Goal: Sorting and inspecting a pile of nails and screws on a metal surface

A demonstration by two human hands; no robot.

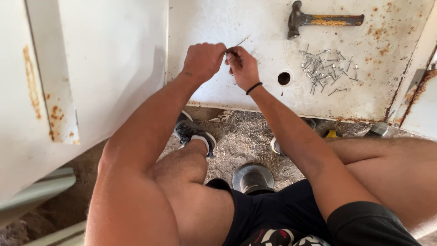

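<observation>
Both my hands meet over a white, rust-spotted metal panel (pixel 255 27). My left hand (pixel 203 60) is closed in a fist, pinching a thin nail (pixel 241 42) that sticks out up and to the right. My right hand (pixel 242 66), with a black band on its wrist, has its fingers curled against the same nail from the right side. A pile of several loose nails (pixel 324 69) lies on the panel to the right, beyond a round hole (pixel 284 78). A rusty hammer (pixel 318 20) rests at the top of the panel, above the nails.
A second white panel (pixel 91 68) with rust streaks leans at the left. My bare knees and a grey sneaker (pixel 193 132) sit over dry straw-covered ground (pixel 241 141). A dark round object (pixel 253 178) lies between my legs. A rusted panel edge (pixel 419 91) is at the right.
</observation>
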